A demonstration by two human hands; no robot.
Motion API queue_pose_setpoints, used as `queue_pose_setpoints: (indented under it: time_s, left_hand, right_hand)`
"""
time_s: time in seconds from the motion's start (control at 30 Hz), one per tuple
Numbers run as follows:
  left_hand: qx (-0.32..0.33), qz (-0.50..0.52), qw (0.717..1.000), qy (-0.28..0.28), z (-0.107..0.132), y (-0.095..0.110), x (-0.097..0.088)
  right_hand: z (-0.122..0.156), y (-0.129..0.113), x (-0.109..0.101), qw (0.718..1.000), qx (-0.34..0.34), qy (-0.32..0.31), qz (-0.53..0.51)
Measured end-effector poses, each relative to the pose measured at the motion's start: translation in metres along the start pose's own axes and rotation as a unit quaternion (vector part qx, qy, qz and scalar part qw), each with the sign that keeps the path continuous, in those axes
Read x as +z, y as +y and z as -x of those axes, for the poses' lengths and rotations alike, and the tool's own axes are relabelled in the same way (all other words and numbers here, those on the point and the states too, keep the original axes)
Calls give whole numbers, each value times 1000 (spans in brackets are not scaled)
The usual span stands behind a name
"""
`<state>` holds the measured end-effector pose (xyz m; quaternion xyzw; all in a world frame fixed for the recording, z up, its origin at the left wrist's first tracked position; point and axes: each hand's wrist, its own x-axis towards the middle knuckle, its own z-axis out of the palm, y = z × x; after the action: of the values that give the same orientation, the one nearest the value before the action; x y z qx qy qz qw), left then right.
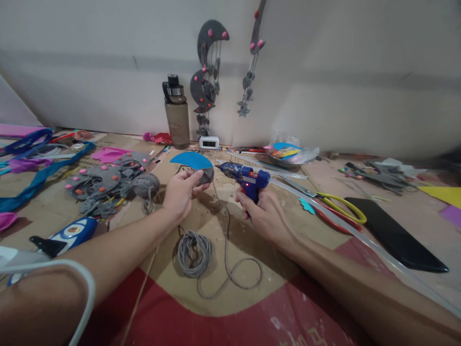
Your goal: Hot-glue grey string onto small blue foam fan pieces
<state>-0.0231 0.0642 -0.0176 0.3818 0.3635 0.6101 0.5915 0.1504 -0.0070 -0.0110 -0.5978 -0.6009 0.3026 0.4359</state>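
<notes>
A white cable [90, 288] loops over the left forearm [118, 259]; the left hand [180, 194] pinches a blue crescent [190, 159] by its grey end above the cardboard [237, 298]; likely light, bendable, best held there. The right hand [261, 206] grips a glue gun [245, 174]; probably rigid, safest by its handle.

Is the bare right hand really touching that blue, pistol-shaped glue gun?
Touching. The head view shows the bare right hand wrapped around the handle of the blue glue gun.
</notes>
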Motion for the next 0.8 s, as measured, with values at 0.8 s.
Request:
queue_pose_setpoints:
  time_s: [0.8]
  left_hand:
    - [-8, 18, 999, 39, -5, -3, -3]
  right_hand:
    - [-33, 12, -11, 995, 88, 31, 46]
